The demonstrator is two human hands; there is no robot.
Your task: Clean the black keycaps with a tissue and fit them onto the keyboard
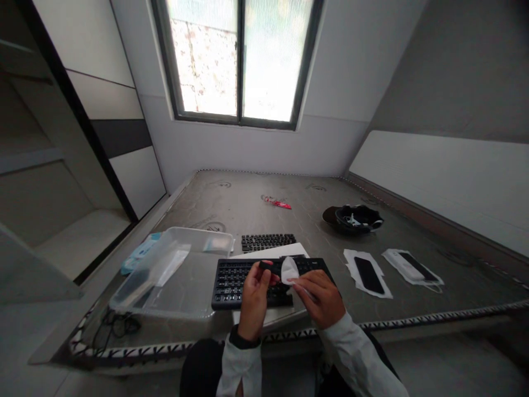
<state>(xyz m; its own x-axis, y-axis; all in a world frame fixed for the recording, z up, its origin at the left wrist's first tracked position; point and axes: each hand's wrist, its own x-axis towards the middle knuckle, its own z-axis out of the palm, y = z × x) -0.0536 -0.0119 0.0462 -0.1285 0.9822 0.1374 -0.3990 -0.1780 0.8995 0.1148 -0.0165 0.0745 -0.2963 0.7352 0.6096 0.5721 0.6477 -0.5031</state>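
Over a black keyboard (229, 282), both hands are held close together. My left hand (257, 286) pinches a small black piece (266, 267) between thumb and fingers; its exact kind is too small to make out. My right hand (318, 295) has its fingers closed on a white wipe (290, 269), which bulges up beside the black piece. The two hands hide part of the keyboard's middle and right side. Behind it lies a set of black keys (268, 241), and a white sheet or board (295, 251) shows between the two.
A clear plastic bin (194, 234) stands left, holding white packets, with a blue-white pack (142, 251) beside it. Black cable (119, 325) lies near the mattress edge. Two phones (369, 274) (416, 266) rest on white cloths at right. A dark cap (353, 220) and red item (281, 204) lie farther back.
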